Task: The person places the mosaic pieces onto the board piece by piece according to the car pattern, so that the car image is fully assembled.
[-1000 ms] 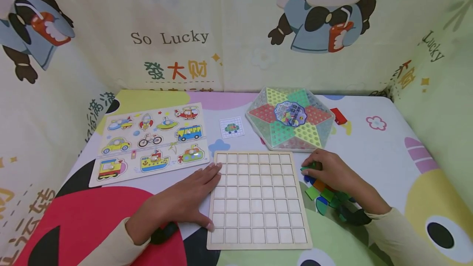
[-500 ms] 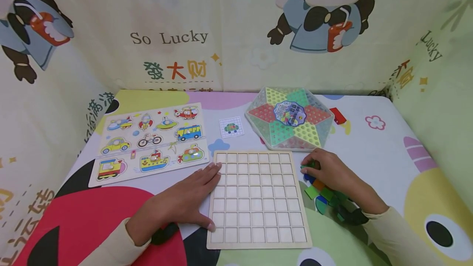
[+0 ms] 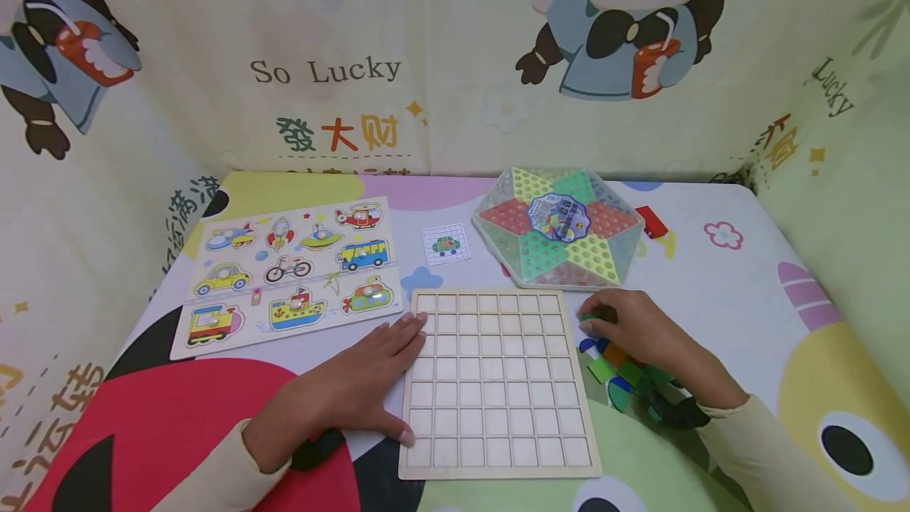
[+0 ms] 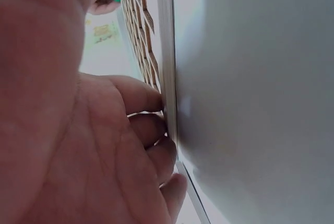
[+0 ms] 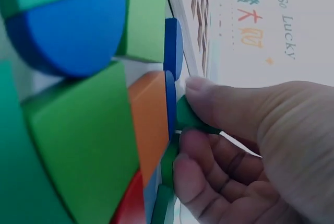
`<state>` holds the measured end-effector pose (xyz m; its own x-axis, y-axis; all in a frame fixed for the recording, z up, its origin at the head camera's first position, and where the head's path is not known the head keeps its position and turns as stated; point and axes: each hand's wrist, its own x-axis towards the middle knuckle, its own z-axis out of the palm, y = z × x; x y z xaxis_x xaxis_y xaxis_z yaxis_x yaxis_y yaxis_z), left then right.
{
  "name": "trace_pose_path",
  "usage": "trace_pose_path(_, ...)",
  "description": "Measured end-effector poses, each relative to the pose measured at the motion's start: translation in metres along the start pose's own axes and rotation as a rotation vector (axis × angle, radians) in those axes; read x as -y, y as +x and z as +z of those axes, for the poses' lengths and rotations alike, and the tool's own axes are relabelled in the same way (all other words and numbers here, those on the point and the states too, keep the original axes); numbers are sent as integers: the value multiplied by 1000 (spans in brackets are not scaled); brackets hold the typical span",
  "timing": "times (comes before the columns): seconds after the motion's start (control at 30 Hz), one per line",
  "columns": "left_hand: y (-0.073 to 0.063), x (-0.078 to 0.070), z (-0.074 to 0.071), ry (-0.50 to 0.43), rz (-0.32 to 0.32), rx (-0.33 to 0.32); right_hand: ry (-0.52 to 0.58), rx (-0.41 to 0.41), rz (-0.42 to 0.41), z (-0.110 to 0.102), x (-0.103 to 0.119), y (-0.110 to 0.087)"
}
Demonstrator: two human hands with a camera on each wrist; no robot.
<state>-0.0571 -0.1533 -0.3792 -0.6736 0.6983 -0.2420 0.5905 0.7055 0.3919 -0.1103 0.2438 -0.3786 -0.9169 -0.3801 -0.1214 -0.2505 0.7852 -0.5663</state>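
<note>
A wooden grid board [image 3: 502, 394] with square cells lies in the middle of the table. My left hand [image 3: 348, 382] rests along its left edge, fingers straight and thumb spread; the left wrist view has the fingertips right at the board's side [image 4: 168, 57]. Just right of the board, my right hand [image 3: 643, 330] pinches a dark green flat block [image 5: 190, 117] between thumb and fingers, its shape partly covered. Beneath that hand lies a pile of coloured blocks, among them a light green one [image 3: 601, 370], an orange one [image 5: 148, 122] and a blue rounded one [image 5: 73, 36].
A vehicle puzzle board [image 3: 291, 279] lies at the left. Behind the grid board are a small card [image 3: 446, 245] with a green figure on a grid and a hexagonal Chinese checkers board [image 3: 558, 229]. A red block [image 3: 651, 222] lies at the back right.
My right hand has shifted slightly, its fingers a little off the pile, and the blue block under them shows more. My left hand has stayed on the board's edge.
</note>
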Motion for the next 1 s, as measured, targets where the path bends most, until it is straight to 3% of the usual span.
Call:
trace_pose_path(0.2, 0, 0, -1, 7, 3, 0, -6, -41, -13, -2, 0, 1)
trace_pose_path(0.57, 9, -10, -9, -2, -43, 68, 30, -107, -61, 2, 2, 7)
trace_pose_path(1.0, 8, -10, -5, -21, -66, 36, 70, -125, -177, 10, 17, 15)
